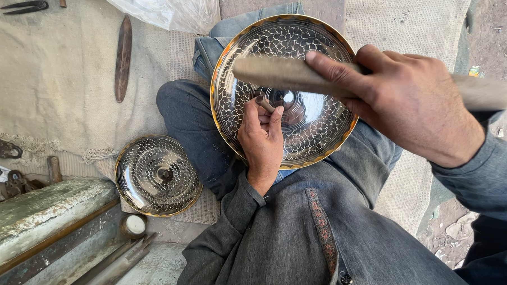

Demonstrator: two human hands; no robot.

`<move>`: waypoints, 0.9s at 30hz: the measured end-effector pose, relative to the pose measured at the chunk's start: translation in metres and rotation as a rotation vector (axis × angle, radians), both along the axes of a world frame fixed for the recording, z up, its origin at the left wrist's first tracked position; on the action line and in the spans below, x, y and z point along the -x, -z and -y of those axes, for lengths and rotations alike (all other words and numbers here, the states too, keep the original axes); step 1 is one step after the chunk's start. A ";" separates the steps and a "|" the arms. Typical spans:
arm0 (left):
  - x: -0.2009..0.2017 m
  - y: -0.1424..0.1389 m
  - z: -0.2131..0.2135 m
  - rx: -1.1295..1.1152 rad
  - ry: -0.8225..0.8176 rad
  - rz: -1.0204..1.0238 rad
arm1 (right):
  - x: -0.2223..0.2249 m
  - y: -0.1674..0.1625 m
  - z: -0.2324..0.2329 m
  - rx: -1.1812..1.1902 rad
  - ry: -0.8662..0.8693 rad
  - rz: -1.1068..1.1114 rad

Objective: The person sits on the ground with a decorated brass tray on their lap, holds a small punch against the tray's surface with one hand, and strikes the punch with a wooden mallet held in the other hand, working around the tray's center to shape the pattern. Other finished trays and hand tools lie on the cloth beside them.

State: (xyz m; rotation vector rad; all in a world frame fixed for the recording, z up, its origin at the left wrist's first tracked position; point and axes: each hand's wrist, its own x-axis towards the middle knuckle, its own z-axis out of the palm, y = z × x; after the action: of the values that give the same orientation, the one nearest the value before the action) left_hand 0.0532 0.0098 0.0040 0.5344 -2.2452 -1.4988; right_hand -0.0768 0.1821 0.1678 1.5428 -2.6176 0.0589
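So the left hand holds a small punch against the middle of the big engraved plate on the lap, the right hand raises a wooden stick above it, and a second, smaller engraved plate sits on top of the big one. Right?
Not quite. In the head view the smaller engraved plate lies on the ground cloth beside the person's knee, apart from the big engraved plate. The left hand with the punch and the right hand with the wooden stick are as stated.

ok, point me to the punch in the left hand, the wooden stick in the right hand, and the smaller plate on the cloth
punch (265,104), head view, on its shaft above the fingertips
wooden stick (273,73), head view, on the bare length left of the fist
smaller plate (145,183), head view, on its patterned inner face
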 end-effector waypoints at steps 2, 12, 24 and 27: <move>0.000 0.000 0.000 0.015 -0.008 -0.012 | -0.001 -0.004 0.004 0.042 -0.023 -0.024; 0.003 -0.005 0.006 0.005 0.042 0.029 | -0.006 -0.014 0.005 -0.105 0.021 -0.027; 0.033 -0.013 0.041 -0.027 0.516 0.057 | -0.037 0.029 -0.052 0.280 0.393 0.439; 0.045 -0.016 0.049 -0.011 0.679 0.091 | -0.061 0.043 -0.065 0.131 0.499 0.411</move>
State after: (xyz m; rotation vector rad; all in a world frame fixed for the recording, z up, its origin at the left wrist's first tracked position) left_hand 0.0084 -0.0393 0.0200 -0.2001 -2.6405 -1.8071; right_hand -0.0157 0.2471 0.1247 0.8721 -3.1545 0.5443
